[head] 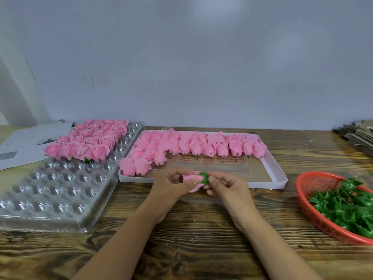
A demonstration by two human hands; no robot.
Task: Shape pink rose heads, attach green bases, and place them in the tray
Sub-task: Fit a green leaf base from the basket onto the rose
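Note:
My left hand (171,185) grips a pink rose head (191,179) over the wooden table, just in front of the white box. A green base (204,177) sits on the rose's right end, pinched by my right hand (226,185). The clear plastic tray (60,190) lies at the left, with several finished pink roses (88,141) filling its far rows. The white box (279,175) holds several closed pink rose heads (191,145) lying on their sides.
A red mesh basket (310,190) with several green bases (347,207) stands at the right edge. Printed paper (26,142) lies at the far left. A stack of flat cardboard (357,136) sits at the far right by the grey wall.

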